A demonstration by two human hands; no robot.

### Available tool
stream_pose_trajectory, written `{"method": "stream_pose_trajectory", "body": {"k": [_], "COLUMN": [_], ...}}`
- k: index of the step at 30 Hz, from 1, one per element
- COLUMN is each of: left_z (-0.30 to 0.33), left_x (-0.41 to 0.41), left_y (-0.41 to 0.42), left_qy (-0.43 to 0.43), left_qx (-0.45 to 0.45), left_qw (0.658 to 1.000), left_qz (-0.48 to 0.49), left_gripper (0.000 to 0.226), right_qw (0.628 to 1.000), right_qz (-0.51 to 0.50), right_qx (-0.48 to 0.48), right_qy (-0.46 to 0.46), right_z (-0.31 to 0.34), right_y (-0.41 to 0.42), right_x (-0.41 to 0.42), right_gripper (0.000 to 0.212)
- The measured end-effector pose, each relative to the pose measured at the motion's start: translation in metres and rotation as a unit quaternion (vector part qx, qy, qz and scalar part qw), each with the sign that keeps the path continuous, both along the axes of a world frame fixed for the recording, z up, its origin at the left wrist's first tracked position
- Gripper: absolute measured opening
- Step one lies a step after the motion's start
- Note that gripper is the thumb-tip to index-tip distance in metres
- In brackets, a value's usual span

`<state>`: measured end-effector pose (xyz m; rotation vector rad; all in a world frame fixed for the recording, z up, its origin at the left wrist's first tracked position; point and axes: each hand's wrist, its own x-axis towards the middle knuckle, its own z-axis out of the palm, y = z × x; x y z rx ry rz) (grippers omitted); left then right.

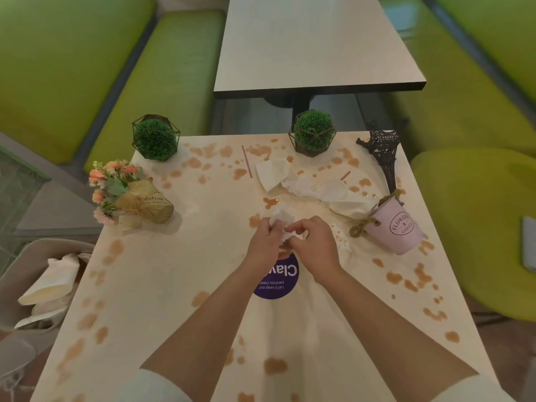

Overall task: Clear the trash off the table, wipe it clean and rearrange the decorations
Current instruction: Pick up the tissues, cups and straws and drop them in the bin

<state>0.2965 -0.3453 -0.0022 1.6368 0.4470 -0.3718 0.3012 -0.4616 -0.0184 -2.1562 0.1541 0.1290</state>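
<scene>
1. Both hands meet over the middle of the table (162,285): the left hand (265,245) and right hand (314,245) each have their fingers curled round a crumpled white tissue (282,219), pinching it between them.
2. The step in hand looks like trash clearing; wiping has not begun, since brown spill spots (394,277) lie all round the grip.
3. Beyond the grip lie more trash: crumpled napkins (275,174), a clear plastic lid (333,188) and a red-striped straw (247,161).
4. Just under the wrists sits a purple round sticker (277,285).
5. Right of the grip a pink tin bucket (397,227) lies tipped; far beyond stand two wire-framed green plants (155,137) and a small Eiffel Tower model (383,152). Left of it lies a flower bouquet (130,192).
6. The next move likely calls for carrying the wad well left to the bin (17,280), already holding paper waste.
</scene>
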Motion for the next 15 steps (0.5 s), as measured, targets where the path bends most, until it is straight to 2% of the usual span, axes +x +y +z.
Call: {"method": "stream_pose_trajectory", "body": {"k": [2, 4, 7, 10, 13, 15], "left_z": [-0.001, -0.003, -0.007, -0.008, -0.008, -0.01], "left_x": [0.001, 0.003, 0.003, 0.002, -0.003, -0.006], "left_y": [0.003, 0.009, 0.018, 0.025, 0.031, 0.036], "left_qy": [-0.003, -0.01, -0.001, 0.033, 0.062, 0.05], "left_qx": [0.011, 0.031, 0.047, 0.035, 0.016, 0.023], "left_qw": [1.0, 0.999, 0.998, 0.996, 0.993, 0.993], "left_qz": [0.018, 0.029, 0.044, 0.071, 0.103, 0.101], "left_gripper": [0.016, 0.019, 0.039, 0.033, 0.017, 0.021], "right_qw": [1.0, 0.998, 0.979, 0.944, 0.926, 0.929], "right_qz": [0.016, 0.014, 0.026, 0.068, 0.077, 0.056], "right_qx": [-0.023, -0.054, -0.202, -0.321, -0.367, -0.366], "right_qy": [-0.011, -0.02, -0.016, 0.034, 0.033, 0.019], "right_z": [0.0, 0.001, 0.0, -0.004, -0.01, -0.011], "right_y": [-0.002, -0.006, -0.012, -0.014, -0.013, -0.013], "right_x": [0.001, 0.005, 0.017, 0.026, 0.028, 0.027], "right_gripper": [0.015, 0.018, 0.034, 0.055, 0.047, 0.038]}}
